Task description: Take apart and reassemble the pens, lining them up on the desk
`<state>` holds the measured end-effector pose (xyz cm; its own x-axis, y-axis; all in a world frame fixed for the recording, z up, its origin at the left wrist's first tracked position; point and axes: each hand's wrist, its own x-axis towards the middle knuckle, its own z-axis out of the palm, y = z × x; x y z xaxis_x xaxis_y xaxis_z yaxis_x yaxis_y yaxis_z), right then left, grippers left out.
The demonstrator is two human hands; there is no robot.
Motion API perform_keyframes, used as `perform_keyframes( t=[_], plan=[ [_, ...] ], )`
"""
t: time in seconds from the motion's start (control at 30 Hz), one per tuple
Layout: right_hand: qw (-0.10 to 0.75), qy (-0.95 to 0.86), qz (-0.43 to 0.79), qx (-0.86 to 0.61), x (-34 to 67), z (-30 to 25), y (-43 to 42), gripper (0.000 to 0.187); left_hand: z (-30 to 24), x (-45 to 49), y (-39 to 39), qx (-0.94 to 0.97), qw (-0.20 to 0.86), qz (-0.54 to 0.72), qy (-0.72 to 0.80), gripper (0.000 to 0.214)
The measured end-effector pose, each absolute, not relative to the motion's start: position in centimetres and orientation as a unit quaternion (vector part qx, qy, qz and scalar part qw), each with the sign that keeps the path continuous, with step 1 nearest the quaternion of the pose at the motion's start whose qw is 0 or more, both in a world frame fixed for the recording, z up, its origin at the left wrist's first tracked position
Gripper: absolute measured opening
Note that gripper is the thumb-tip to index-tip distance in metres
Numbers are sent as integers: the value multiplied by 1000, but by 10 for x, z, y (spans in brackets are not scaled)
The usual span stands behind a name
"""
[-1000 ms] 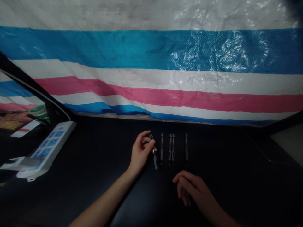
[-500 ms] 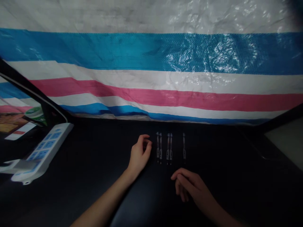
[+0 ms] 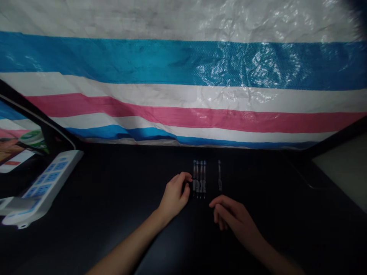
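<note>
Leftmost pens (image 3: 197,186) slid against their neighbours (image 3: 201,186) | my left hand (image 3: 174,194), right hand (image 3: 231,212) loosely half-curled, nothing visibly held | step, I judge: aligning; next wants light touch

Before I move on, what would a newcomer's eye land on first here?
The blue, pink and white striped sheet fills the upper view, glinting at right. Below, the white power strip stands out at the left of the black table. Near the middle, four pens lie side by side just right of the left grip, and one more pen lies apart, beyond the right grip.
</note>
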<state>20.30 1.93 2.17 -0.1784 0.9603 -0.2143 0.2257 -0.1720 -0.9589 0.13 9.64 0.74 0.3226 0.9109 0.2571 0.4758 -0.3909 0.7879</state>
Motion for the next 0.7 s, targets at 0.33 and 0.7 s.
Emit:
perform_keyframes(
  t=[0.33, 0.7],
  plan=[
    [197, -815, -20, -544, 251, 12, 48, 40, 7, 2, 94, 757, 287, 340, 478, 21],
    [160, -878, -112, -436, 245, 4, 54, 35, 9, 4, 89, 737, 292, 381, 476, 24]
  ],
)
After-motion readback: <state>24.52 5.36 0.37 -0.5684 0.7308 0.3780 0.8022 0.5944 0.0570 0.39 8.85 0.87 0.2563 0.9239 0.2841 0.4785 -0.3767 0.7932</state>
